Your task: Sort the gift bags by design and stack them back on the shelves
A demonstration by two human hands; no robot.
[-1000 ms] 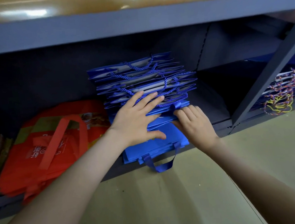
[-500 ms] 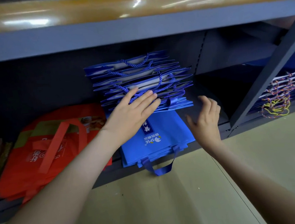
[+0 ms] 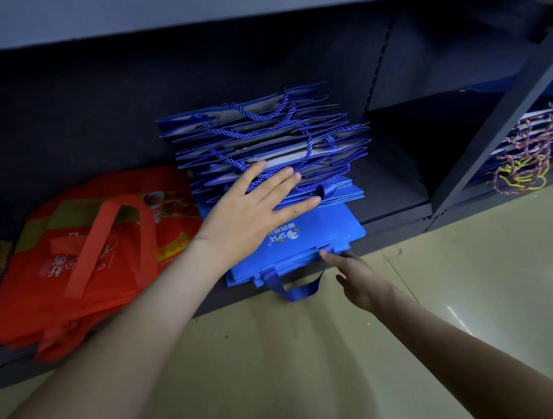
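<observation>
Low on the dark shelf [image 3: 398, 228], blue rope-handled bags [image 3: 259, 135] sit stacked on blue fabric bags [image 3: 326, 234]. The left hand [image 3: 254, 208] still presses flat; the right hand [image 3: 362, 278] has dropped to the fabric bags' front edge (fingers straight, gripping nothing), probably squaring the pile.
</observation>
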